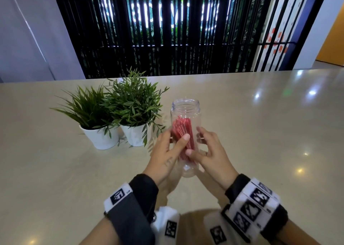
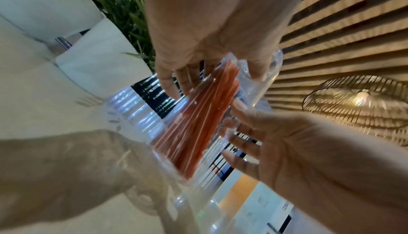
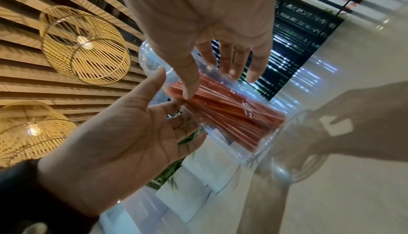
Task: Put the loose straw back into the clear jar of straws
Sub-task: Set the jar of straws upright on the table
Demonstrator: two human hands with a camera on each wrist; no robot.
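Both hands flank the clear jar (image 1: pixel 186 114) on the table (image 1: pixel 260 133): left hand (image 1: pixel 165 155) and right hand (image 1: pixel 212 155) fingers nearly straight against its sides. Red straws (image 1: pixel 183 135) sit inside; no loose straw shows, so the task looks nearly done

no readable text, wristband markers (image 1: pixel 249 210) only patterns

One clear jar (image 1: pixel 185 112), two potted plants (image 1: pixel 115 107), two hands (image 1: pixel 214 151).
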